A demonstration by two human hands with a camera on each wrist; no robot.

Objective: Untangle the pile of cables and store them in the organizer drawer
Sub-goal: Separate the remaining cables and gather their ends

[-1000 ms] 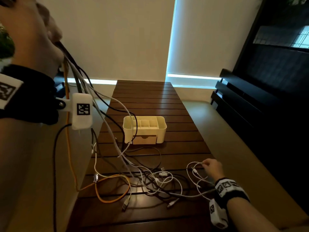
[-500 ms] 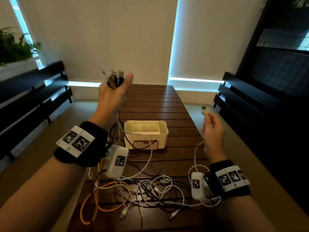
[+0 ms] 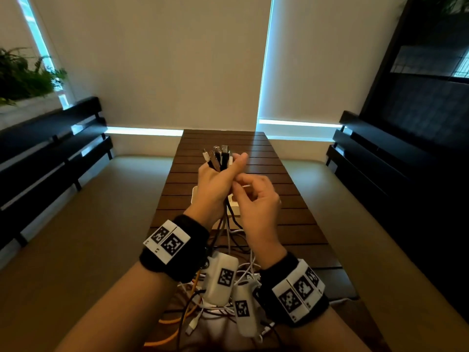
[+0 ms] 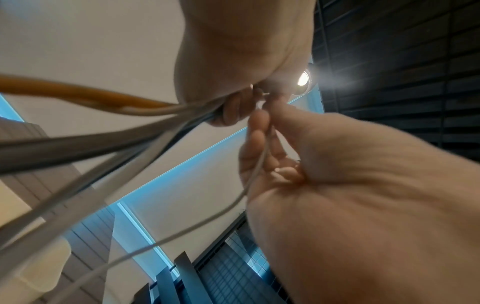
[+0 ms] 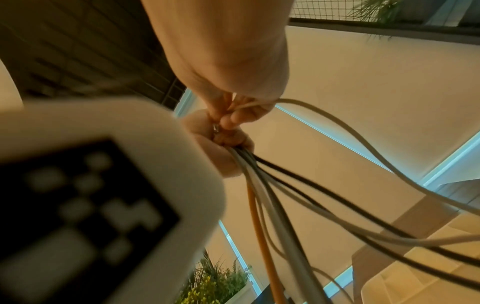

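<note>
My left hand (image 3: 223, 171) is raised over the table and grips a bundle of cable ends (image 3: 218, 156), plugs pointing up. My right hand (image 3: 237, 185) touches it from the right and pinches the end of a thin white cable (image 4: 235, 202). In the right wrist view the gripped bundle (image 5: 270, 191) of black, grey and orange cables hangs down from the left hand's fingers (image 5: 221, 142). The rest of the tangle (image 3: 193, 316) lies on the table under my wrists. The cream organizer (image 3: 234, 208) is mostly hidden behind my hands.
The dark slatted wooden table (image 3: 291, 224) runs away from me to the wall. Black benches (image 3: 50, 148) stand along both sides. A planter (image 3: 22, 80) sits at far left. Wrist cameras (image 3: 223, 280) hang over the cable pile.
My left hand came down from high on the left to the middle, still holding the bundle. My right hand lifted a white cable end off the table and brought it against the left hand.
</note>
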